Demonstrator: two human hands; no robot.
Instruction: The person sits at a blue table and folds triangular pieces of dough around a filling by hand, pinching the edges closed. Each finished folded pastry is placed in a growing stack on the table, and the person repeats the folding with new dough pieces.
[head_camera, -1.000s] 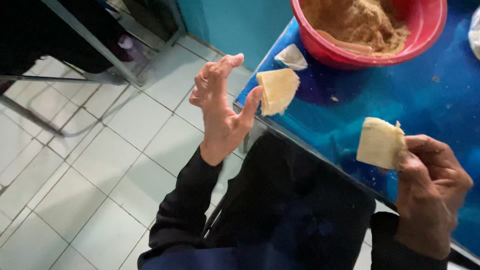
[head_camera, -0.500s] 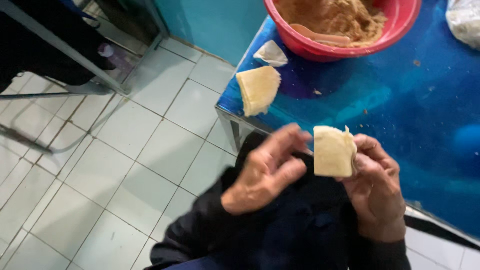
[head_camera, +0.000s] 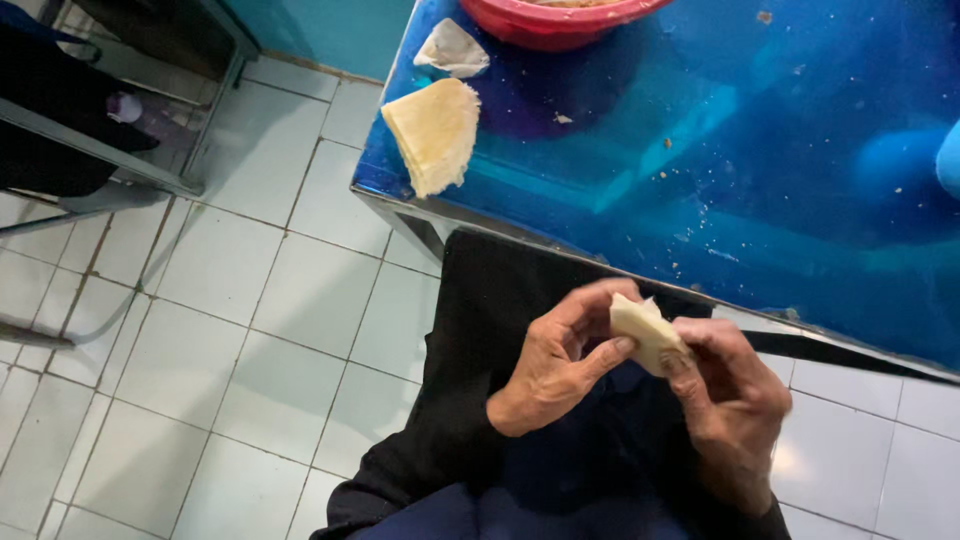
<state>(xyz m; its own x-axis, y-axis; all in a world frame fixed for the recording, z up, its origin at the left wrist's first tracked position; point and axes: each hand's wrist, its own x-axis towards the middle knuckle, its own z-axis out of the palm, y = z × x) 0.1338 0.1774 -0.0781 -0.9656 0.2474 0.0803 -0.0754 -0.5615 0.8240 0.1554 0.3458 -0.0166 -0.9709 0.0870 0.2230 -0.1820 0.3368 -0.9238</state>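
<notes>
Both my hands hold one pale yellow dough wrapper (head_camera: 645, 332) in front of my lap, below the table's near edge. My left hand (head_camera: 560, 358) pinches its left side with thumb and fingers. My right hand (head_camera: 728, 400) grips its right side. The wrapper looks folded. A stack of flat pale wrappers (head_camera: 435, 132) lies on the blue table (head_camera: 720, 170) at its left corner, partly over the edge. A small crumpled white piece (head_camera: 453, 50) lies just beyond the stack. A red bowl (head_camera: 560, 22) of brown filling stands at the table's far side, mostly cut off.
Crumbs dot the blue tabletop. A light blue object (head_camera: 948, 158) shows at the right edge. White floor tiles (head_camera: 250, 330) spread to the left, with grey metal furniture legs (head_camera: 110, 160) and dark cloth at the upper left.
My hands have dropped lower toward my lap and closed together on the wrapper, which now looks folded smaller. The view has tilted, so the bowl has slid toward the top edge.
</notes>
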